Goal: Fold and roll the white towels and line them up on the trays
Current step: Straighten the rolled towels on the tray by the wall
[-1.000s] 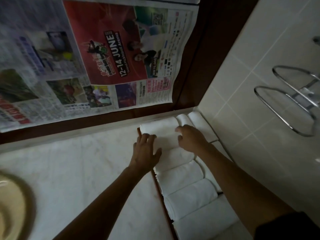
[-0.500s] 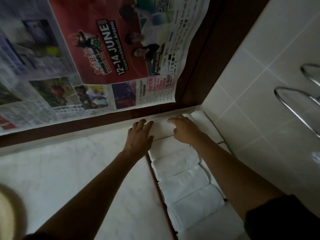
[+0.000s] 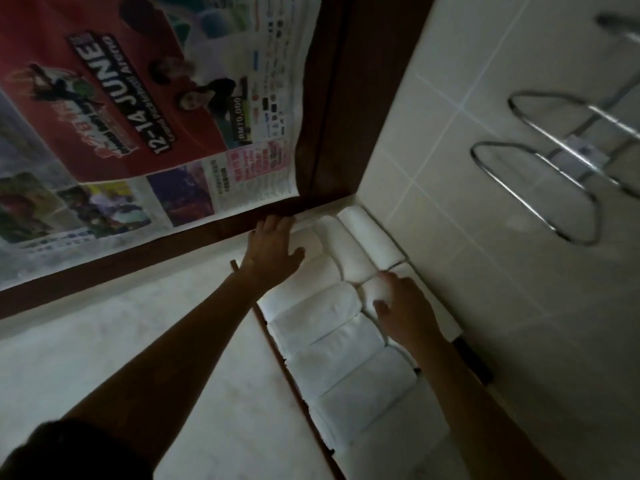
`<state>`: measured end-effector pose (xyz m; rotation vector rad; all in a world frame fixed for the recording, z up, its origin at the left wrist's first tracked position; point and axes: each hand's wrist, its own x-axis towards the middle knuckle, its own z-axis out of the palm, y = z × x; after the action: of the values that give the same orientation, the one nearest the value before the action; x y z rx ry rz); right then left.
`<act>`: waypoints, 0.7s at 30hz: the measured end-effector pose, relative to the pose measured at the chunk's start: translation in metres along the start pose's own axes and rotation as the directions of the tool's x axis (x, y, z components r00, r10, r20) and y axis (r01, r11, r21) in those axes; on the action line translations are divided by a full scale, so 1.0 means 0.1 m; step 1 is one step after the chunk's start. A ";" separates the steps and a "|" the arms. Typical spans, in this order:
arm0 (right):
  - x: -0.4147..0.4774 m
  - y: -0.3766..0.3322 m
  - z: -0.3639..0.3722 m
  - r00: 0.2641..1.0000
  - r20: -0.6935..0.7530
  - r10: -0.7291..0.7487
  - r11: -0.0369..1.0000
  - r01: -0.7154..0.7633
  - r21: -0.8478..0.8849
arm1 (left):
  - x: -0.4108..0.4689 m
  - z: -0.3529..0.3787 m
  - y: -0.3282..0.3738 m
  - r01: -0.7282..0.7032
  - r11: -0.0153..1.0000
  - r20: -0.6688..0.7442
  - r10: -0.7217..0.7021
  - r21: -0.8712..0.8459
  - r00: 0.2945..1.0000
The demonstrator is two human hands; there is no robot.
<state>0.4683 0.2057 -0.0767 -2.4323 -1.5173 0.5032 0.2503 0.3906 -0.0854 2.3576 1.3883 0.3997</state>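
Several rolled white towels (image 3: 322,313) lie packed in a wooden tray (image 3: 275,344) beside the tiled wall (image 3: 519,237) as lining-up appears nearly done, the left hand (image 3: 273,247) flat, fingers spread, on the far roll (image 3: 311,242), the right hand (image 3: 405,306) curled over a nearer roll (image 3: 372,289) that likely needs nudging square.

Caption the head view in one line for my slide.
Left hand flat on a far rolled towel, right hand on another roll in the tray.

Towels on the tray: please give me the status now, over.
Left hand flat, fingers straight, on the farthest roll. Right hand on a wall-side roll, grip unclear. Rolled towels lined up in the tray. Tiled wall close on the right.
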 end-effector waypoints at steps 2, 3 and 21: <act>-0.18 0.21 0.15 1.000 0.012 0.002 0.999 -0.002 -0.035 | 0.15 0.16 0.25 -0.100 0.994 0.069 0.097 0.048 0.993; -0.22 0.28 0.21 1.000 0.010 -0.020 0.999 0.020 -0.043 | 0.21 0.25 0.37 -0.144 0.986 0.120 0.133 0.086 0.984; -0.02 1.04 0.00 0.996 -0.050 0.073 0.957 -0.084 -0.278 | 0.71 0.85 0.98 -0.377 0.893 0.158 0.347 0.247 0.925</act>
<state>0.5526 0.1585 -0.1152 -2.7058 -1.5744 0.2669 0.3953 0.3950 -0.1131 2.8296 1.0016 0.1779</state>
